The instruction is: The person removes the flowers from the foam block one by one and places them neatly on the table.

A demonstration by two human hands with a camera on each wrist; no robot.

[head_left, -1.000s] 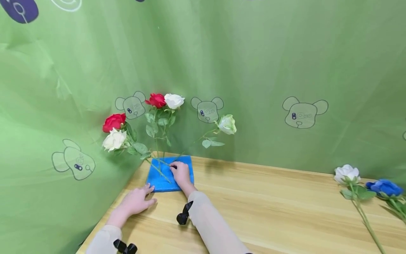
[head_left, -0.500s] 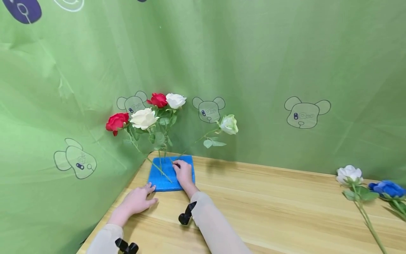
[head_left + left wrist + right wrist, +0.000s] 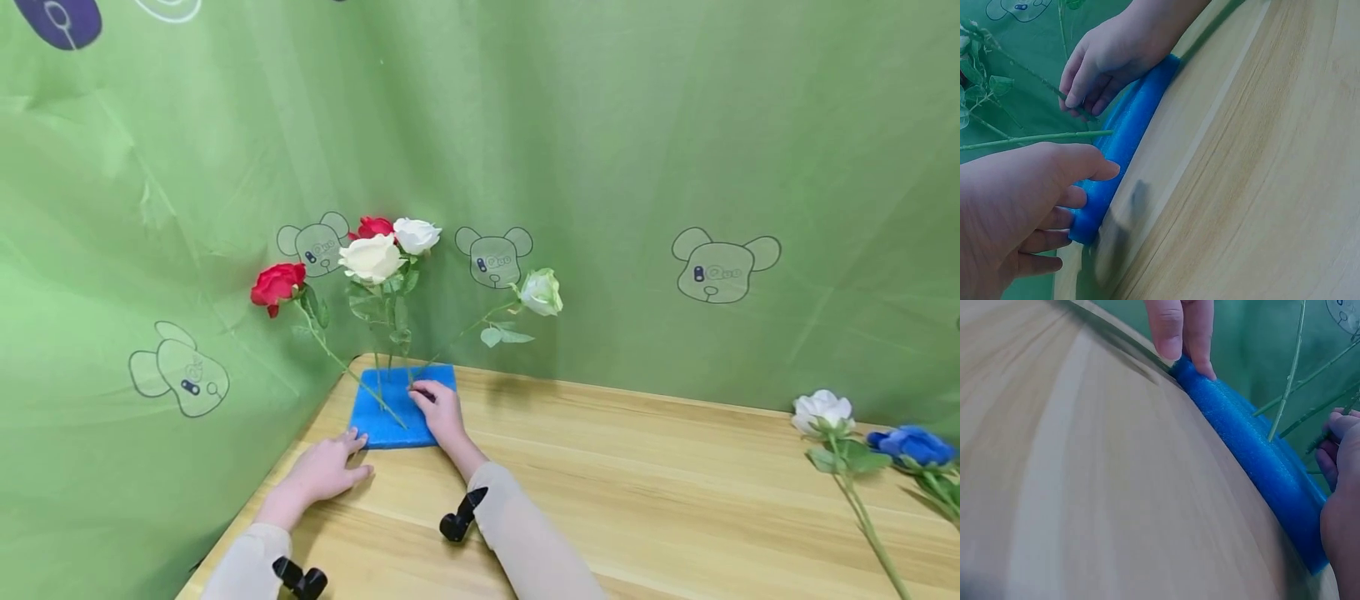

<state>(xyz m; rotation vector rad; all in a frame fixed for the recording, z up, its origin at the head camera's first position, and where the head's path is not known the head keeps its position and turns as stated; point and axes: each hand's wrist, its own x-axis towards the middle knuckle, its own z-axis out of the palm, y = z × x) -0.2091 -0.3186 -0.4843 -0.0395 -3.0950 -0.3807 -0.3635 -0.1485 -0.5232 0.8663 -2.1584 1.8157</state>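
My right hand (image 3: 444,411) pinches the green stem (image 3: 1316,444) of a cream rose (image 3: 371,258), low over a blue foam block (image 3: 386,432). The rose stands nearly upright; whether its stem tip is in the foam I cannot tell. At the block's front left corner my left hand (image 3: 324,471) rests with fingers extended, fingertips touching the foam. Several other roses stand in the block: a red one (image 3: 277,286) leaning left, a second red one (image 3: 375,227) partly behind the cream rose, a white one (image 3: 417,236), and a pale green one (image 3: 542,292) leaning right.
On the right of the wooden table (image 3: 637,492) lie a white rose (image 3: 823,412) and a blue rose (image 3: 911,444). A green cloth (image 3: 600,167) printed with bear heads hangs behind and to the left of the table.
The cream rose has swung from the lower left up and to the right, from leaning beside the left red rose to nearly upright before the back red one. My left hand has stayed at the block.
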